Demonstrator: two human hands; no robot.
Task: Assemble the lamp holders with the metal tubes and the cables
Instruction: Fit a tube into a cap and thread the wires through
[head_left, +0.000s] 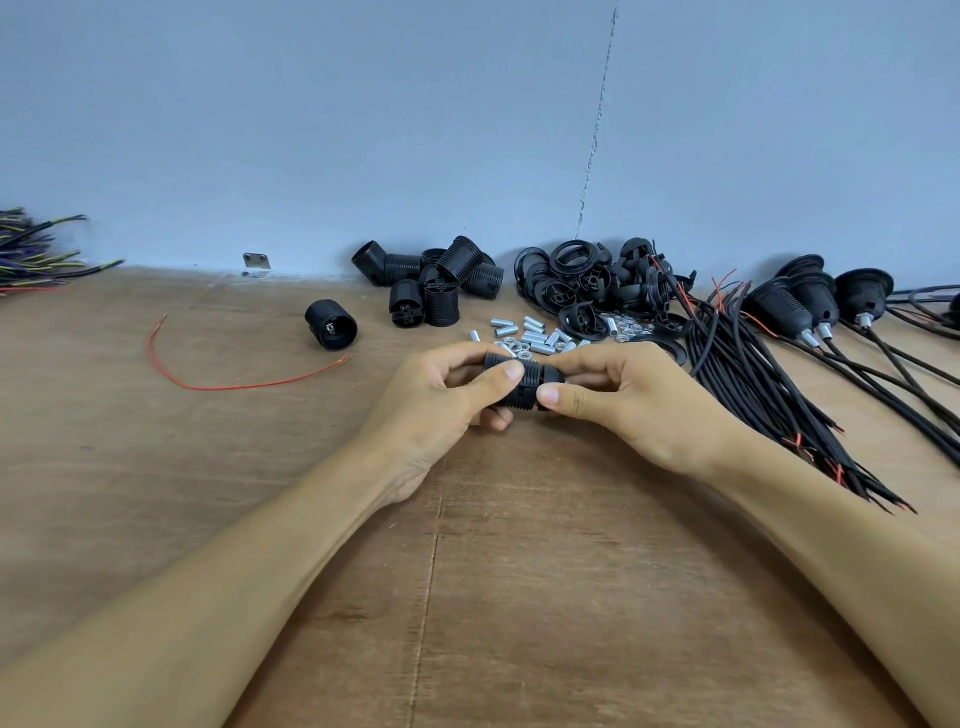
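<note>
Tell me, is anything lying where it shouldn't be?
Yes. A loose red wire curls alone on the wooden table, far from the black cable bundle. One lamp holder lies on its side nearby, apart from its pile.

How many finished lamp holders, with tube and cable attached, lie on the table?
3, side by side at the far right of the table: left holder, middle holder, right holder. A fourth may be cut off at the picture's right edge.

Wooden tabletop (519, 571) carries a loose red wire (218, 383) on the left, a lone black lamp holder (331, 325), a heap of threaded holders (431, 283) by the wall, silver metal tubes (535, 332) just beside them, and black cables (769, 384) fanned out on the right.
</note>
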